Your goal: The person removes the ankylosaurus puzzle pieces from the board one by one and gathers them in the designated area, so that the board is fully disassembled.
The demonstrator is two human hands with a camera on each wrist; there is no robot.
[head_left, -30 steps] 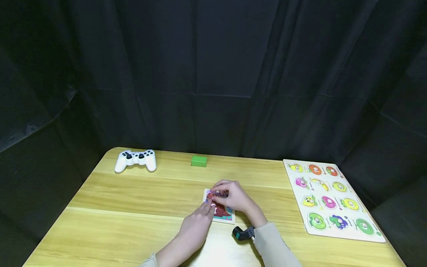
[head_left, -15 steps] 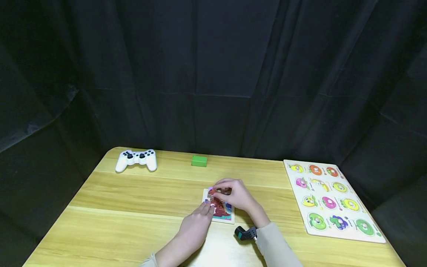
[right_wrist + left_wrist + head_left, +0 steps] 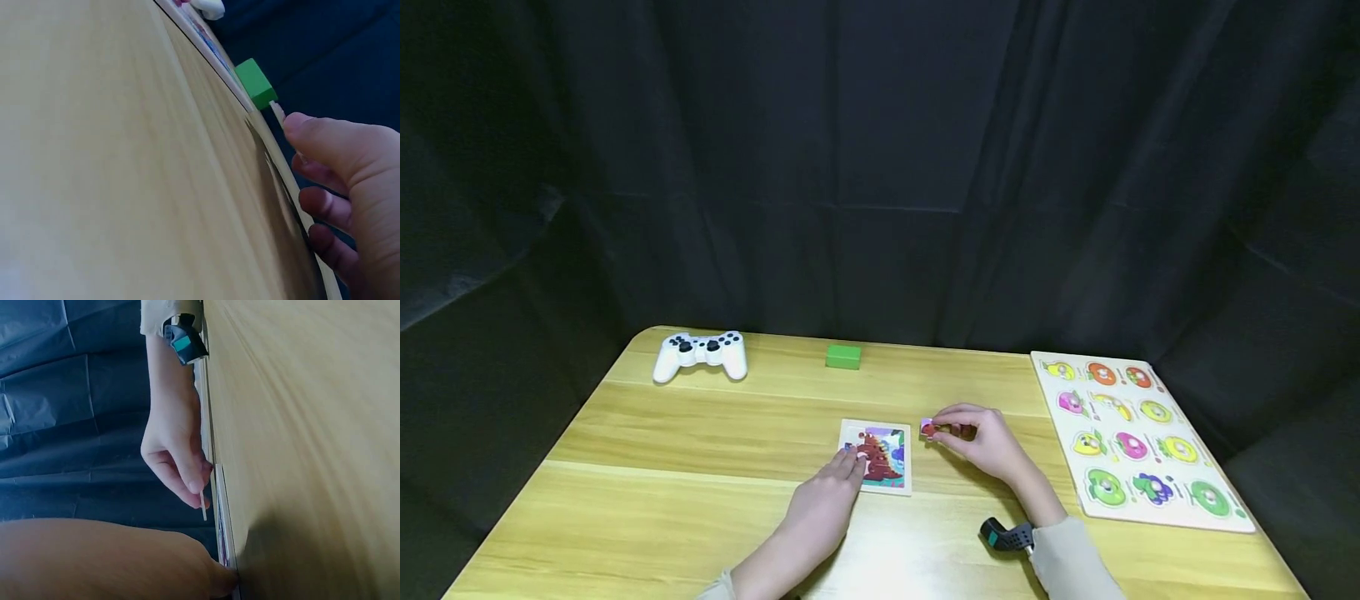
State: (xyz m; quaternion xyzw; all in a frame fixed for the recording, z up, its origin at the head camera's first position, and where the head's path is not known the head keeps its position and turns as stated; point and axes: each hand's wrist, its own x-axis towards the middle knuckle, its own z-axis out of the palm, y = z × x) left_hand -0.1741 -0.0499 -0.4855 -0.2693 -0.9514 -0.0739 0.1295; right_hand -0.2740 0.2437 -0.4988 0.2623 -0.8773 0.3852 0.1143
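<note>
A small square jigsaw puzzle with a red dinosaur picture lies in a pale frame (image 3: 907, 467) on the table. My left hand (image 3: 823, 500) rests on its left side, fingers extended over the picture. To the right of the frame, my right hand (image 3: 985, 442) pinches a small puzzle piece (image 3: 927, 428) between thumb and fingertips. In the right wrist view the piece (image 3: 277, 111) shows edge-on past the thumb, raised above the table. The left wrist view also has the thin piece (image 3: 204, 509) edge-on, near the frame. A pale patch shows at the picture's upper left.
A white game controller (image 3: 700, 354) lies at the back left, and a green block (image 3: 843, 357) near the back edge. On the right is a large fruit peg board (image 3: 1082, 487). A black wrist device (image 3: 1006, 535) sits by the right sleeve. Dark curtains (image 3: 895, 275) stand behind.
The right hand has lifted a piece from the puzzle's upper left and carried it rightward, off the frame. The left hand stays on the puzzle; the whole view has shifted slightly.
</note>
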